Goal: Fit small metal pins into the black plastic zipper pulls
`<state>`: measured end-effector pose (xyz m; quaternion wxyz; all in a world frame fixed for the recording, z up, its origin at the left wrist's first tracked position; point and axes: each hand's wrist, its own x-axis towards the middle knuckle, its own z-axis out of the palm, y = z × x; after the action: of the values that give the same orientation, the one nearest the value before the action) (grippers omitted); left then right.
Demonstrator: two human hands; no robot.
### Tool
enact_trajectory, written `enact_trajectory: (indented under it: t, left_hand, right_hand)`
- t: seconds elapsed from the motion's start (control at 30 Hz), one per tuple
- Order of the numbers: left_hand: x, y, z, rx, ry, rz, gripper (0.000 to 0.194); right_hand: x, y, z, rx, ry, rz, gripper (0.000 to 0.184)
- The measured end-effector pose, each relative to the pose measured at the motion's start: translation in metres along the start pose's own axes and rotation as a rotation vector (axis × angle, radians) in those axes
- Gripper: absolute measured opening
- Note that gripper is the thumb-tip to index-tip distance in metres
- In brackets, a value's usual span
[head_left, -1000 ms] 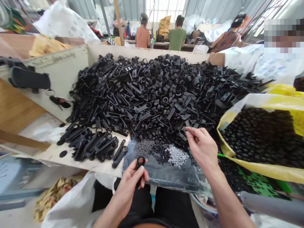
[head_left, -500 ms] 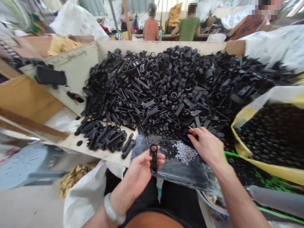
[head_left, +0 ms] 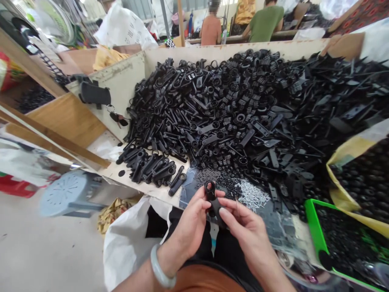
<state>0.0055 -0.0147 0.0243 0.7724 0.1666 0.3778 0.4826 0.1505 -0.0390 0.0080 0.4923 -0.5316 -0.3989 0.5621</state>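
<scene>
- Workshop far beyond the fingers, with a person in an orange top (head_left: 211, 30) and a person in green (head_left: 264, 24), both with backs turned.
- Just past the fingertips, wide pale bin (head_left: 127, 73) with low walls.
- Filling it, beyond the fingers and spreading to both sides, heap of black parts (head_left: 212, 105): arms, rings, flat pieces.
- Well to the right of the fingers, yellow-edged sack (head_left: 343, 190) of dark round pieces.
- Left of the fingers, well apart and lower, blue stool (head_left: 65, 194) on the floor.
- Right of the fingers, below the sack, bright green tray (head_left: 314, 231) holding small black bits.
- Beyond and left of the fingers, row of black handles (head_left: 152, 168), lying side by side.
- Left hand (head_left: 191, 227), pale bangle (head_left: 159, 267) at the wrist, fingers curled round the ring-ended black part (head_left: 214, 202).
- Right hand (head_left: 249, 231), thumb and fingers pinching the same part's other side.
- Between both sets of fingers, that part, ring end pointing away from the body.
- Just beyond the fingers, grey pins (head_left: 206, 177), then silver pins (head_left: 252, 194) farther right.
</scene>
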Motion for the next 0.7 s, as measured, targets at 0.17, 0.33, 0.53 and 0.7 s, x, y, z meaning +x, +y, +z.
enact_trajectory:
  t: [0.17, 0.33, 0.53, 0.7]
  left_hand:
    - [-0.004, -0.006, 0.003, 0.005, 0.013, 0.022, 0.037]
    - [-0.006, -0.016, 0.002, 0.047, 0.016, 0.05, 0.028]
    - [-0.006, -0.027, 0.005, 0.099, 0.02, 0.097, 0.03]
    - [-0.002, -0.036, 0.0, 0.236, 0.152, 0.174, 0.028]
  right_hand:
    - [-0.005, 0.015, 0.02, 0.139, 0.172, 0.074, 0.031]
    - [-0.002, 0.012, 0.023, 0.182, 0.24, 0.136, 0.037]
    - [-0.006, 0.021, 0.032, 0.267, 0.36, 0.169, 0.045]
    - [-0.005, 0.025, 0.033, 0.236, 0.278, 0.09, 0.032]
